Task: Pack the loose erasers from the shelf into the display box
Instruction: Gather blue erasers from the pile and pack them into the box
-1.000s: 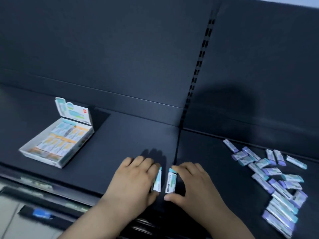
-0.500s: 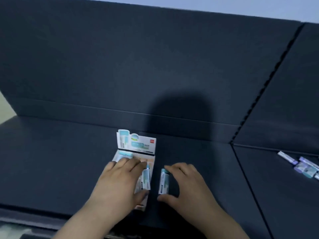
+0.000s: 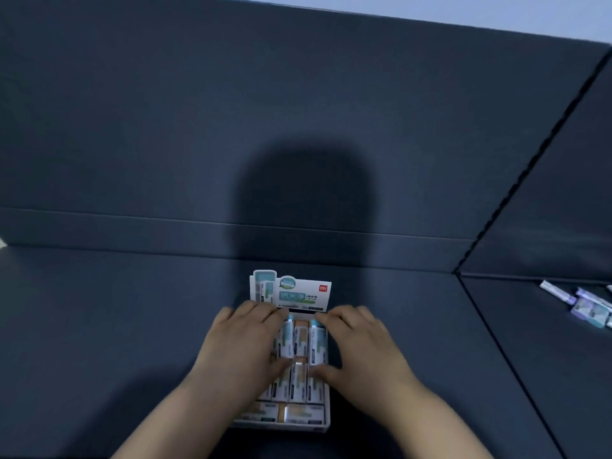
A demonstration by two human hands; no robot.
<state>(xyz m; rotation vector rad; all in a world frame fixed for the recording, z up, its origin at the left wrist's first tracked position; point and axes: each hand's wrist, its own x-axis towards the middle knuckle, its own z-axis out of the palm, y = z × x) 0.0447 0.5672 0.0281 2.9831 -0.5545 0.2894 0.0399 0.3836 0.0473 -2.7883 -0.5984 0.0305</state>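
A: What is the left hand (image 3: 245,346) doing over the display box (image 3: 291,425)?

B: It pinches a teal-capped eraser (image 3: 286,339) lengthwise, fingertips on the far end and thumb on the near end. Held that way, it looks ready to drop straight into the back row, just below the box's upright header card (image 3: 298,293).

A: And the middle of the box?

B: Packed erasers lie flat in rows. An orange-labelled eraser (image 3: 300,337) sits between the two held ones, and the front row lies crosswise.

A: The right hand (image 3: 361,352)?

B: It has the same grip, clamped end to end on a second eraser (image 3: 317,342) just inside the box's right wall. Holding by the ends probably keeps the fingers out of the narrow slots.

A: Is the job nearly done?

B: Probably not. Loose erasers (image 3: 586,306) lie on the shelf (image 3: 99,326) at the far right, well apart from the box and partly cut off by the frame's edge.
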